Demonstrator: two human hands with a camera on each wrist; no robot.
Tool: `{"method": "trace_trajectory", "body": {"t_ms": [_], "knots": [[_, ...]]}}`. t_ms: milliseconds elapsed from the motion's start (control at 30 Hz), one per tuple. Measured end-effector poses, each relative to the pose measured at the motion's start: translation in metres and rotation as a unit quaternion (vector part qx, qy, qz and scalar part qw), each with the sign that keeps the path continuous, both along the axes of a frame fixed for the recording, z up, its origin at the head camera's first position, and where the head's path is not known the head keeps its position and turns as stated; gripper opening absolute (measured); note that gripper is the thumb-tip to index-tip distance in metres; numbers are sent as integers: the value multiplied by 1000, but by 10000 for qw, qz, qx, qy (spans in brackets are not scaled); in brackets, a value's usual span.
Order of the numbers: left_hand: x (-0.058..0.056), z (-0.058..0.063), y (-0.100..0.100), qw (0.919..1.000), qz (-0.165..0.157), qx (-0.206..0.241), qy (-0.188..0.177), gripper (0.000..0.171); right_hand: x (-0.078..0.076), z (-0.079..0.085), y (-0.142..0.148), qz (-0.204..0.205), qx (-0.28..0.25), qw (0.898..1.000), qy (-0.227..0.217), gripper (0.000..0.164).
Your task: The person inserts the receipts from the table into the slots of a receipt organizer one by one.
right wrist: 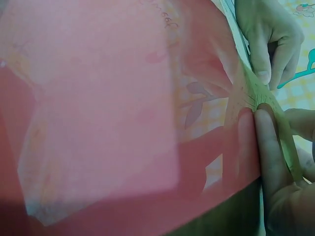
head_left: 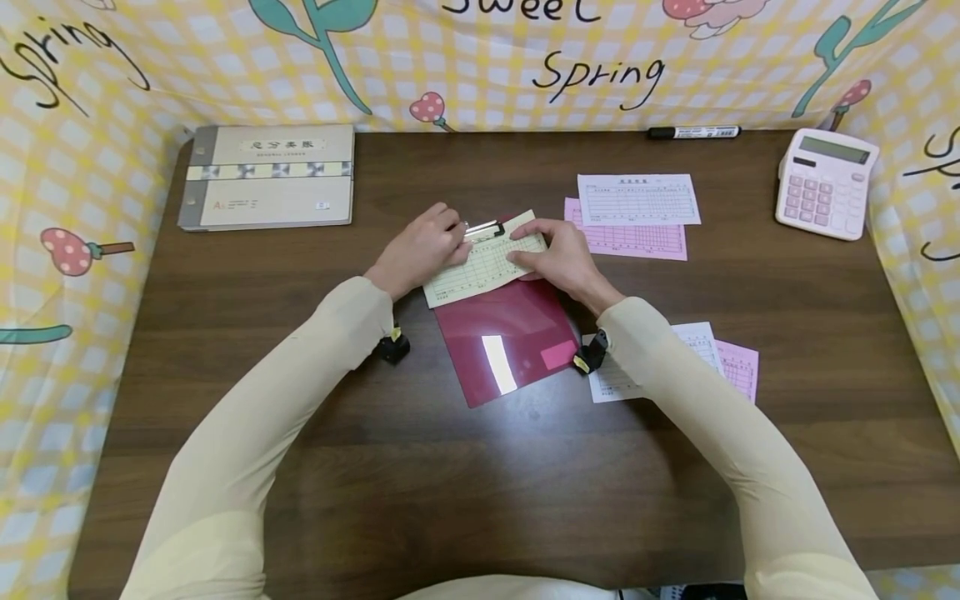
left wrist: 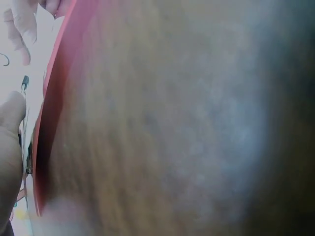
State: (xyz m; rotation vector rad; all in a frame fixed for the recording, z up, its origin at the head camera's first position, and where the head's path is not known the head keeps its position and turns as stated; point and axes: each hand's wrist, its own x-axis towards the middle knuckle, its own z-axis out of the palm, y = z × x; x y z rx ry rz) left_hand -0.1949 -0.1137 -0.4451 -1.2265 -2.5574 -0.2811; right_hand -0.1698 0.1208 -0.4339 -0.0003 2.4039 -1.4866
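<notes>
My left hand (head_left: 418,252) grips the metal clip (head_left: 483,232); my right hand (head_left: 562,260) pinches the yellow slip (head_left: 486,271) over the red folder's (head_left: 506,329) upper end: probably light, easily creased paper, best taken by its edges

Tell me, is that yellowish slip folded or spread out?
Spread: the yellowish slip shows its printed grid between the left hand and right hand.

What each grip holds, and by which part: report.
The right grip pinches the pale-yellow printed paper slip by its right end; the left grip is at the silver metal clip, exact hold hidden.
</notes>
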Motion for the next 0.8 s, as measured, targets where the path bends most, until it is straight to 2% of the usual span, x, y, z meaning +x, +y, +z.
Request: {"method": "trace_trajectory", "body": {"t_ms": [133, 233, 433, 533, 600, 800], "knots": [[-1, 0, 0, 10000, 14, 15, -40, 28, 0, 0, -1, -13, -197, 9997, -129, 29], [0, 1, -1, 9999, 36, -9, -169, 30, 0, 0, -1, -19, -92, 9999, -91, 29], [3, -1, -2, 9950, 211, 543, -817, 31, 2, 0, -1, 4, 223, 9997, 130, 31], [4, -3, -3, 9891, 361, 920, -1096, 33, 3, 1, -1, 23, 360, 9990, 245, 33], [5, -6, -4, 9844, 505, 1113, -1264, 34, 4, 1, -1, 29, 213, 9996, 197, 35], [6, -13, -3, 9564, 1040, 1789, -2059, 36, 12, 9, 0, 7, -617, 9980, -111, 49]]}}
